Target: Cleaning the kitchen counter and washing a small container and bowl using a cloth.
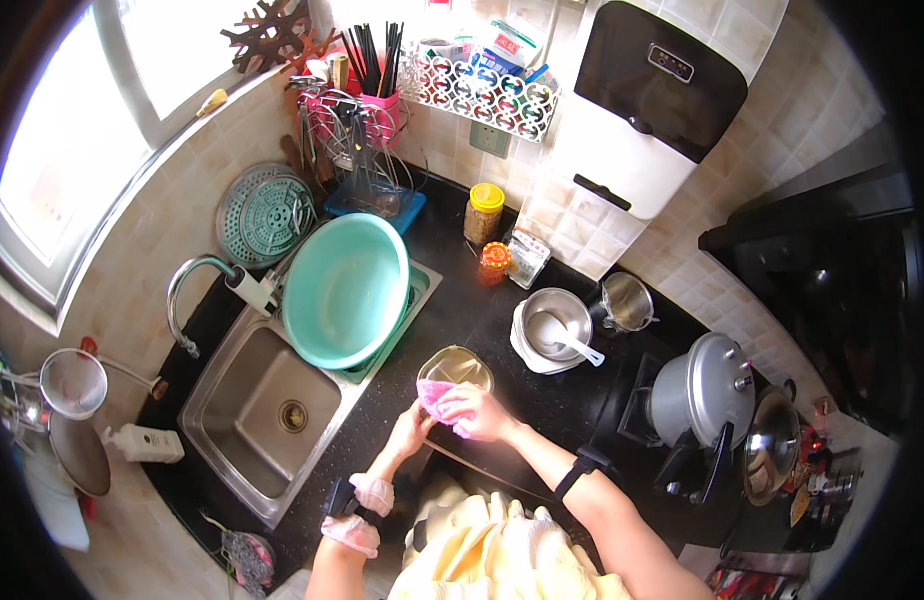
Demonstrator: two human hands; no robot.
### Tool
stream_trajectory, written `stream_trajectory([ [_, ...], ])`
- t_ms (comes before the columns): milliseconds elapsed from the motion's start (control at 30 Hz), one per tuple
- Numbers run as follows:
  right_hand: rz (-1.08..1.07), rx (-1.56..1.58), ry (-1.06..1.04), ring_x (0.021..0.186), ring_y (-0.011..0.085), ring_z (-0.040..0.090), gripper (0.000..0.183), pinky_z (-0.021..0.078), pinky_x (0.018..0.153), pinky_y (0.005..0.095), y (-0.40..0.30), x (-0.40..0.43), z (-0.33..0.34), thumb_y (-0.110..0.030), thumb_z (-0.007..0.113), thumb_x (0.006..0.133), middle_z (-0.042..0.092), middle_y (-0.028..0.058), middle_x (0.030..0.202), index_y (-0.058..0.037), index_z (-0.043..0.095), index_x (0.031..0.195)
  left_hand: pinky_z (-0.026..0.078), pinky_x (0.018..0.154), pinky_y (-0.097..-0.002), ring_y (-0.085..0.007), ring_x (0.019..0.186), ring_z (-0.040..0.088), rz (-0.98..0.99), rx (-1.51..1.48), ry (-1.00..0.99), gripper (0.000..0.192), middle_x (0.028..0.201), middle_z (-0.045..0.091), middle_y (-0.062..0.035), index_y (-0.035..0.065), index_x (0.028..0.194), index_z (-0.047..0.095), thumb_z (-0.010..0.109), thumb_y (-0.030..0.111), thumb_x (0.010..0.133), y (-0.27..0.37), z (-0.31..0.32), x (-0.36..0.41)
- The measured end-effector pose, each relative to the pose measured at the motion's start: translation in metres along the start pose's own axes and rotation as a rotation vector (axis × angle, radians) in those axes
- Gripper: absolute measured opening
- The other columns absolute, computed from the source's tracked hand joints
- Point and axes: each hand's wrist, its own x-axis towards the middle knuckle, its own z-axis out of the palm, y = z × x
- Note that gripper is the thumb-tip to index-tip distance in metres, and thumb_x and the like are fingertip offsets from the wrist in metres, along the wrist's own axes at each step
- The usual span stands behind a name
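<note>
A pink cloth point(438, 393) is bunched in my right hand point(477, 412), above the front edge of the black countertop. My left hand point(411, 429) meets the cloth from the left, its fingers curled close to it; whether something is pinched in them is hidden. Just beyond both hands stands a yellowish translucent container point(454, 365), partly covered by the cloth and my right hand. Further right, a metal bowl point(555, 307) with a white spoon point(570, 341) in it sits on a white base.
Left lies a steel sink point(263, 420) with a faucet point(184, 300); a turquoise basin point(345, 292) leans over its far end. Jars point(483, 214) stand near the wall. A pressure cooker point(702, 390) is on the right, beside a lidded pan point(771, 446). A white bottle point(150, 443) stands left of the sink.
</note>
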Motion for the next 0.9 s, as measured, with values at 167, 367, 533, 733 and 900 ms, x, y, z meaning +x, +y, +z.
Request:
stream_trajectory([
  [167, -0.015, -0.123, 0.022, 0.086, 0.0216, 0.063, 0.011, 0.048, 0.08, 0.034, -0.001, -0.032, -0.043, -0.002, 0.064, 0.06, 0.069, 0.0036, 0.086, -0.0104, 0.068, 0.064, 0.044, 0.09, -0.0324, -0.0188, 0.101, 0.058, -0.151, -0.04, -0.118, 0.04, 0.109, 0.063, -0.014, -0.0003, 0.121, 0.049, 0.061, 0.022, 0.09, 0.018, 0.004, -0.006],
  [367, 0.104, -0.247, 0.494, 0.095, 0.0265, 0.06, 0.026, 0.0459, 0.087, 0.0344, 0.002, -0.021, -0.048, -0.008, 0.063, 0.064, 0.068, 0.0062, 0.098, -0.0098, 0.07, 0.089, 0.04, 0.046, -0.0249, -0.0082, 0.053, 0.046, -0.184, -0.042, -0.069, 0.042, 0.077, 0.057, -0.0025, 0.0048, 0.123, 0.047, 0.059, 0.03, 0.091, 0.021, 0.008, -0.018],
  [533, 0.11, -0.483, -0.079, 0.134, 0.0249, 0.029, 0.057, 0.0269, 0.103, 0.0495, 0.009, 0.002, 0.007, -0.021, 0.054, 0.077, 0.036, 0.0109, 0.142, -0.0116, 0.045, 0.133, 0.037, 0.043, -0.0248, -0.0082, 0.048, 0.044, -0.107, -0.089, -0.096, 0.022, 0.07, 0.054, -0.0007, 0.0049, 0.108, 0.05, 0.053, 0.02, 0.093, 0.017, 0.02, 0.003],
  [733, 0.262, -0.674, 0.071, 0.123, 0.0254, 0.041, 0.043, 0.0388, 0.091, 0.0446, 0.019, 0.03, 0.007, -0.019, 0.055, 0.08, 0.046, 0.0086, 0.132, -0.0075, 0.053, 0.121, 0.047, 0.081, -0.0318, -0.0203, 0.086, 0.059, 0.043, -0.124, 0.026, 0.029, 0.091, 0.063, -0.0109, 0.0031, 0.112, 0.052, 0.061, 0.02, 0.09, -0.017, 0.014, 0.013],
  [900, 0.536, -0.858, 0.238, 0.111, 0.0365, 0.044, 0.046, 0.0407, 0.089, 0.0467, 0.02, 0.033, 0.014, -0.012, 0.051, 0.082, 0.044, 0.0162, 0.129, -0.003, 0.046, 0.126, 0.048, 0.081, -0.0397, -0.0352, 0.096, 0.061, 0.012, 0.093, 0.029, 0.039, 0.099, 0.063, -0.0209, 0.0015, 0.108, 0.053, 0.064, 0.032, 0.086, -0.023, 0.008, 0.024],
])
